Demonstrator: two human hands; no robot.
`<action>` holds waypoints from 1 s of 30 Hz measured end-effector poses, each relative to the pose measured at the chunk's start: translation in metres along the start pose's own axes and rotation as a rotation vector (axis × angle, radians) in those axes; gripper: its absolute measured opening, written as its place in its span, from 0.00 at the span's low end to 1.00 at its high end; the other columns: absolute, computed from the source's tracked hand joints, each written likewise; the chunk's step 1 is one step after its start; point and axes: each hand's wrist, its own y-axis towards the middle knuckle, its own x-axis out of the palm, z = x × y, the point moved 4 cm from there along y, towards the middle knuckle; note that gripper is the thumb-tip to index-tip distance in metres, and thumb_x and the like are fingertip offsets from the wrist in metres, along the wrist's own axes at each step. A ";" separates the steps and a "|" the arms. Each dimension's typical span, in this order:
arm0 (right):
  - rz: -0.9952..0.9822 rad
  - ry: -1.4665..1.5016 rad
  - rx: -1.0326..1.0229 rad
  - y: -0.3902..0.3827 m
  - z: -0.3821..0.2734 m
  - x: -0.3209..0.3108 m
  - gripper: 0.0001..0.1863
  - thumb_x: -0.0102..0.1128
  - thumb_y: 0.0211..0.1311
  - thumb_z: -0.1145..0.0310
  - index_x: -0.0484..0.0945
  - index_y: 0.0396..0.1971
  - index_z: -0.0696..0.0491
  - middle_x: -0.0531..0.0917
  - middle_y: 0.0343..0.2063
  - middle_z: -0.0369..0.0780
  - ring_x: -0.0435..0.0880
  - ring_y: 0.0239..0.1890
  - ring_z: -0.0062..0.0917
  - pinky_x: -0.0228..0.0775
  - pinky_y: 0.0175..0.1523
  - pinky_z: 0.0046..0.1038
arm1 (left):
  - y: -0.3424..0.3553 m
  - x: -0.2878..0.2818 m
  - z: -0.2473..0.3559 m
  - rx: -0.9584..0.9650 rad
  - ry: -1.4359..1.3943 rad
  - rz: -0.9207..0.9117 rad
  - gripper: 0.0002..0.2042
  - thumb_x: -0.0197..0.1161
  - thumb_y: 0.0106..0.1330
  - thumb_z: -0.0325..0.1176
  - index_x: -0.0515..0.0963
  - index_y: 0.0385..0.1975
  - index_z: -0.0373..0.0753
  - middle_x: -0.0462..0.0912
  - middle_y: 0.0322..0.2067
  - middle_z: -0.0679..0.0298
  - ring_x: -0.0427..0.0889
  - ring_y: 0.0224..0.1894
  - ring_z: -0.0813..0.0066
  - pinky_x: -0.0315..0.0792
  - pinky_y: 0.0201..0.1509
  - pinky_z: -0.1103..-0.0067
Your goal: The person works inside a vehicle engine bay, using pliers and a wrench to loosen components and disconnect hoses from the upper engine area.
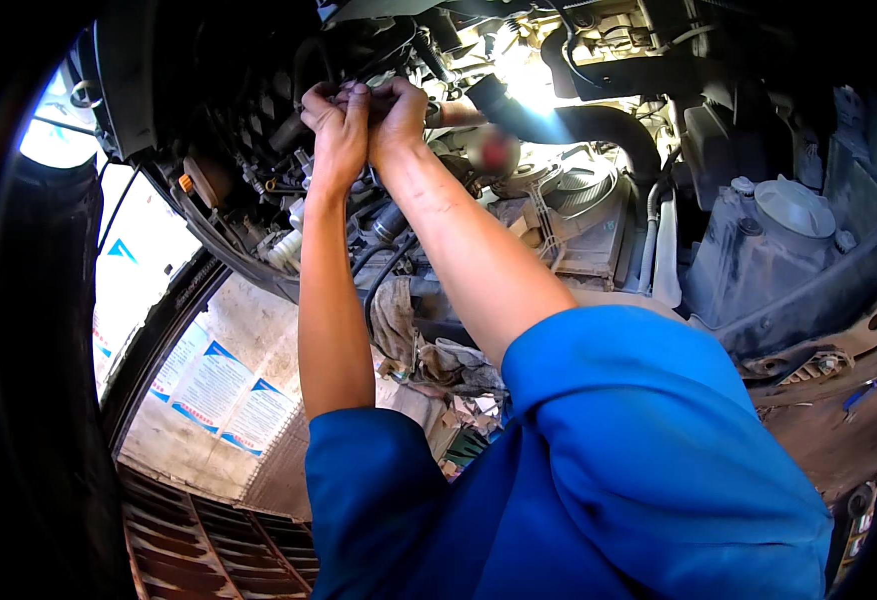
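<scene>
Both my arms reach up into a vehicle's engine bay, bare below short blue sleeves. My left hand [335, 128] has its fingers pinched together, with the thumb pointing upward. Right beside it, my right hand [399, 115] is bent at the wrist, its fingers curled in towards the left fingertips. The two hands meet among dark engine parts. Whatever they grip is too small and shadowed to make out. A dark ribbed hose [391, 222] runs just below the right wrist.
A thick black hose [609, 130] curves past a glaring light [526, 88]. Below it sits a round fan [584, 188]. A grey plastic housing with a round cap [797, 207] stands at the right. Dirty rags [395, 318] hang on the front edge, and printed sheets [214, 388] lie lower left.
</scene>
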 end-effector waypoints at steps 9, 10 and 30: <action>0.034 -0.088 -0.108 -0.036 -0.010 -0.002 0.08 0.50 0.49 0.67 0.70 0.22 0.56 0.76 0.24 0.43 0.77 0.28 0.33 0.73 0.40 0.31 | -0.016 0.005 0.003 0.187 0.015 -0.110 0.23 0.62 0.68 0.29 0.57 0.55 0.30 0.62 0.49 0.50 0.72 0.43 0.66 0.72 0.52 0.73; 0.045 -0.065 -0.127 -0.039 -0.010 -0.001 0.07 0.51 0.50 0.68 0.69 0.19 0.54 0.76 0.22 0.42 0.76 0.27 0.31 0.73 0.39 0.30 | -0.016 0.005 0.002 0.194 0.036 -0.129 0.23 0.61 0.69 0.31 0.57 0.56 0.30 0.63 0.49 0.50 0.72 0.45 0.65 0.71 0.53 0.74; -0.086 -0.003 -0.020 -0.011 0.004 -0.014 0.11 0.51 0.51 0.64 0.76 0.30 0.56 0.81 0.35 0.42 0.78 0.40 0.35 0.69 0.51 0.32 | 0.003 -0.012 0.007 0.392 0.352 -0.184 0.18 0.55 0.58 0.21 0.61 0.47 0.33 0.67 0.45 0.40 0.74 0.44 0.33 0.72 0.45 0.53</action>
